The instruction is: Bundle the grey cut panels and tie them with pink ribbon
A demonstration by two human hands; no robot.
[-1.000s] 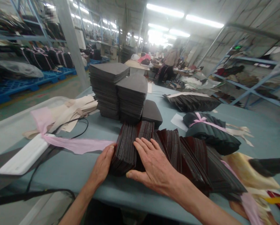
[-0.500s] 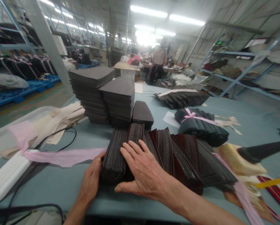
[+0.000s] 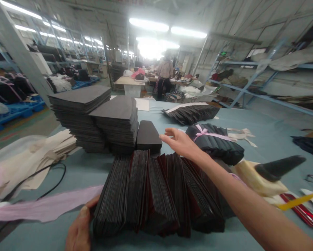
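A row of thin dark panels [image 3: 114, 195], with dark-red ones among them, stands on edge across the table in front of me. At its left end my left hand [image 3: 80, 223] lies against the outer panels, fingers stretched along them and partly hidden. My right hand [image 3: 178, 142] hovers above and behind the row, open and holding nothing. Its fingertips are beside a small stack of dark grey panels [image 3: 149, 134]. Two tall stacks of similar panels [image 3: 117, 120] rise to the left of that one. A pink strip [image 3: 54, 205] reaches the row's left end.
A dark bundle tied with pink ribbon [image 3: 216, 143] lies right of centre, with another dark bundle [image 3: 190, 113] behind it. A yellowish block [image 3: 261, 177], a yellow-handled tool [image 3: 297, 201] and a red item [image 3: 301, 211] are at right. A black cord [image 3: 63, 174] loops at left. A person [image 3: 164, 75] stands far back.
My right hand has lifted off the top of the row and moved forward to the small stack. My left hand stays at the row's left end. The view has shifted.
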